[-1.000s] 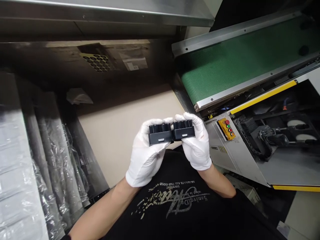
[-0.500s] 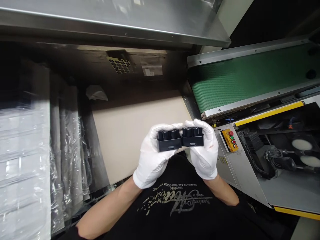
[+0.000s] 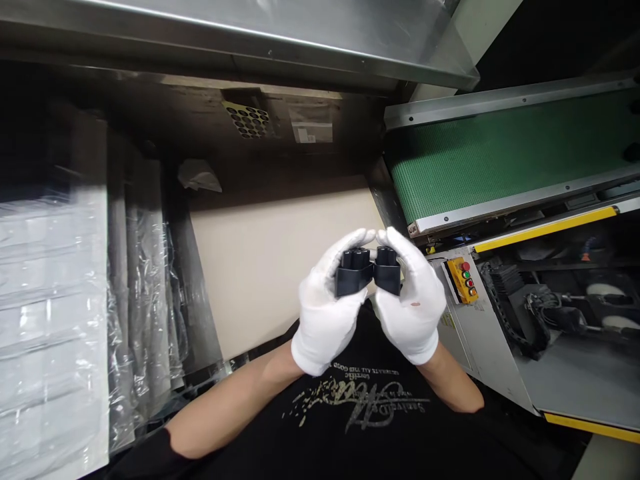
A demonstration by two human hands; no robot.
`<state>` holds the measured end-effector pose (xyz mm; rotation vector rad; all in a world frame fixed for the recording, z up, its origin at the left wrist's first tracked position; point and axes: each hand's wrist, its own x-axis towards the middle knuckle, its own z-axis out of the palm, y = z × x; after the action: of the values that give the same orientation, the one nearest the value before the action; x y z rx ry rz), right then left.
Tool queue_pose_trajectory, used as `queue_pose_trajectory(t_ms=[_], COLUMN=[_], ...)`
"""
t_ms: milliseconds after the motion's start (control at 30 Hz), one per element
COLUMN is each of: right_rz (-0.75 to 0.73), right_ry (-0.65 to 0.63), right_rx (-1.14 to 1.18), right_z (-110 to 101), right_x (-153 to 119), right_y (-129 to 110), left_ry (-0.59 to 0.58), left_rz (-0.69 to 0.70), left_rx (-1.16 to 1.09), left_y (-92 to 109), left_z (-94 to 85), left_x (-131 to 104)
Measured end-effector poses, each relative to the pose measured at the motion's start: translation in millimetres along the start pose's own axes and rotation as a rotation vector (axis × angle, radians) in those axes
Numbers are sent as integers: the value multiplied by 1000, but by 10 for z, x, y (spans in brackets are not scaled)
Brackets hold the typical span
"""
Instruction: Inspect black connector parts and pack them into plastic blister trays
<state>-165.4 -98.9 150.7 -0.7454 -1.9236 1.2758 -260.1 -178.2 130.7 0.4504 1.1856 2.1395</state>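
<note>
Both my hands wear white gloves and are raised before my chest, fingertips nearly meeting. My left hand is closed round a black plastic block with several short round posts along its top. In my right hand is a similar black block, also with posts on top. The two blocks stand side by side, turned at an angle, their near edges touching or almost so. Palms and thumbs hide parts of both. A pale board lies on the bench below and behind my hands.
Plastic-wrapped trays stand at the left. A metal shelf overhangs the back. To the right are a green conveyor belt, a yellow button box and an open machine bay. A crumpled white piece lies near the trays.
My hands have turned the two blocks from facing me to an angled, end-on view. The fingertips have come closer together, and the whole view has shifted slightly.
</note>
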Motion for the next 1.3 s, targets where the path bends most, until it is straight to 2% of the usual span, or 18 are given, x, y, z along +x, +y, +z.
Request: queue_pose_trajectory(t_ms=[67, 167, 300, 367, 600, 667, 767, 900, 1000, 1100, 1233, 1300], right_rz=[-40, -153, -124, -156, -505, -562, -547, -525, -523, -521, -484, -479], right_ry=[-47, -27, -51, -57, -63, -60, -59, -20, -4, -49, -51, -33], right_rx=[-40, -124, -142, -169, -425, -457, -428, -401, -370, -302, -211, -182], right_z=[31, 64, 55, 40, 30, 27, 21, 16, -2, -28, -30, -18], right_x=[-4, -8, -19, -25, 23, 39, 39, 1, -37, -70, -106, -113], right_y=[40, 96, 151, 178, 328, 372, 443, 563, 619, 624, 639, 666], left_ry=[7, 7, -6, -8, -65, -84, -141, -234, -263, -293, -315, -288], left_rz=[-4, -51, -120, -131, -140, -159, -202, -331, -291, -247, -296, -302], left_rx=[16, 0, -40, -32, 75, 101, 73, -23, -1, 37, -7, -17], left_y=[8, -15, -68, -83, -56, -53, -83, -163, -180, -125, -16, 11], left_z=[0, -26, -73, -89, -111, -123, -163, -234, -271, -280, -233, -180], left_x=[-5, -7, 0, 6, 22, 27, 51, 73, 43, 2, -19, -18])
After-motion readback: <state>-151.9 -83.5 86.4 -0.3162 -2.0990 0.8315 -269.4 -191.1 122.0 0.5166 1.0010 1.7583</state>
